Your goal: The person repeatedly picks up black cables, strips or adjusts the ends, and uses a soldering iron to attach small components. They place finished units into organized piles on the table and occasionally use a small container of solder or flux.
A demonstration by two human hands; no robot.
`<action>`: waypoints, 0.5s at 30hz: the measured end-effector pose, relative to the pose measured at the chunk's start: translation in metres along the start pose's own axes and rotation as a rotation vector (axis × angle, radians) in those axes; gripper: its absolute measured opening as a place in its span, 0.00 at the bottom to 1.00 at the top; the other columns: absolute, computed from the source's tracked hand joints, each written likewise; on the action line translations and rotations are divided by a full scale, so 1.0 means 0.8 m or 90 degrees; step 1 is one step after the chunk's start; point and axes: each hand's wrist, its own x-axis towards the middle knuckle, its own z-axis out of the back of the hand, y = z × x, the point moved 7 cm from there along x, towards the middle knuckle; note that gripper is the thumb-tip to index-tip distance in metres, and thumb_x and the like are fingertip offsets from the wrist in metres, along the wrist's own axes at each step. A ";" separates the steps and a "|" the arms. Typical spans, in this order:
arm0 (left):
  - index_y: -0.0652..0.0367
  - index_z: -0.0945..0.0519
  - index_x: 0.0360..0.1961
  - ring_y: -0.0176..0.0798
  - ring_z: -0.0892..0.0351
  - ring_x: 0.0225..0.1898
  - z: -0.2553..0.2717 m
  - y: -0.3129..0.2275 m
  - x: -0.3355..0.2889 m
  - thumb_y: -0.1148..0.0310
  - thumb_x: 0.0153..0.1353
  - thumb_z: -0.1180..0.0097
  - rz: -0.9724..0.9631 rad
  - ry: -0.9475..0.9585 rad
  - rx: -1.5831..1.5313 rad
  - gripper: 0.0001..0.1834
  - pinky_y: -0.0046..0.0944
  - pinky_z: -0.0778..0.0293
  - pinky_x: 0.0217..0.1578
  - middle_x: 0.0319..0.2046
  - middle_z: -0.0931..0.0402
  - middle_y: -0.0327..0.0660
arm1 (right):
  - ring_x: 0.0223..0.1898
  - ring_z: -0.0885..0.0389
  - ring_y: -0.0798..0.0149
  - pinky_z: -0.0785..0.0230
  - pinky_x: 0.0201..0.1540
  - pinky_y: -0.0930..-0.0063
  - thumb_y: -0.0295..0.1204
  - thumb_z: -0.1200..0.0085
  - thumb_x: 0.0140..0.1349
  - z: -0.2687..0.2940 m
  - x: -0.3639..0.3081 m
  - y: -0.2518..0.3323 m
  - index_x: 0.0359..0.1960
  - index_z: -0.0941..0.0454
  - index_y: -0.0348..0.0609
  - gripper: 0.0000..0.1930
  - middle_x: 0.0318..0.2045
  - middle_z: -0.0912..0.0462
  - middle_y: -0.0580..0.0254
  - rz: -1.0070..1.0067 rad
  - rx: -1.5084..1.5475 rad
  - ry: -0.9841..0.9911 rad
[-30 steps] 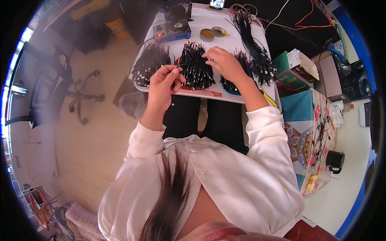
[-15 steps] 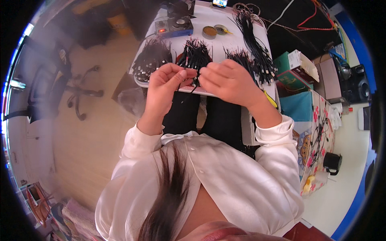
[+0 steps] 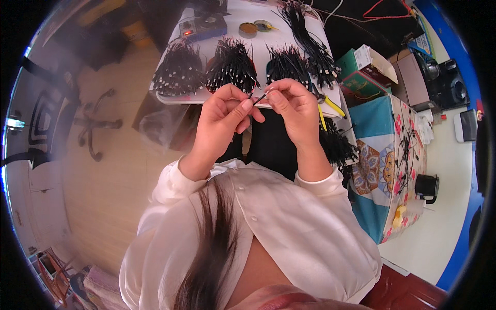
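Just past the near edge of the white table, my left hand (image 3: 226, 114) pinches a short black cable (image 3: 260, 98) between thumb and index finger. My right hand (image 3: 296, 109) has its thumb and forefinger closed at the thin end of the same cable. Beyond my hands lie three fanned bunches of black cables, a left one (image 3: 178, 70), a middle one (image 3: 231, 64) and a right one (image 3: 288, 63), with pale tips toward me. To the right of my right hand are pliers (image 3: 335, 107) with yellow handles.
At the table's back are a blue box device (image 3: 204, 28) with a red light and a round tin (image 3: 248, 30) of brown material. A longer cable bundle (image 3: 305, 39) lies at the far right, another bundle (image 3: 336, 144) nearer me. Further right stand a green carton (image 3: 359, 72) and a black mug (image 3: 427, 186).
My right hand has turned and now shows its thumb and fingertips at the cable. The view has shifted, so the table sits further left and higher and the pliers show more fully.
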 end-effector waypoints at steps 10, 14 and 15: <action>0.62 0.30 0.37 0.25 0.31 0.20 -0.018 0.009 -0.024 0.76 0.66 0.51 -0.003 -0.018 -0.001 0.02 0.23 0.38 0.20 0.28 0.19 0.45 | 0.29 0.23 0.78 0.32 0.31 0.86 0.22 0.43 0.61 -0.013 -0.033 0.028 0.34 0.24 0.36 0.03 0.31 0.20 0.66 0.084 -0.108 0.015; 0.62 0.27 0.39 0.26 0.31 0.20 -0.027 0.016 -0.030 0.75 0.66 0.50 -0.008 0.025 0.037 0.02 0.24 0.42 0.19 0.28 0.19 0.43 | 0.29 0.23 0.79 0.31 0.31 0.85 0.22 0.42 0.60 -0.015 -0.044 0.019 0.35 0.25 0.36 0.05 0.29 0.20 0.66 0.058 -0.043 0.027; 0.62 0.26 0.39 0.26 0.31 0.20 -0.027 0.019 -0.031 0.75 0.65 0.49 0.004 0.026 0.019 0.03 0.24 0.42 0.19 0.29 0.19 0.43 | 0.29 0.25 0.79 0.30 0.31 0.87 0.21 0.41 0.59 -0.013 -0.046 0.016 0.34 0.25 0.37 0.05 0.32 0.23 0.68 0.048 -0.017 0.027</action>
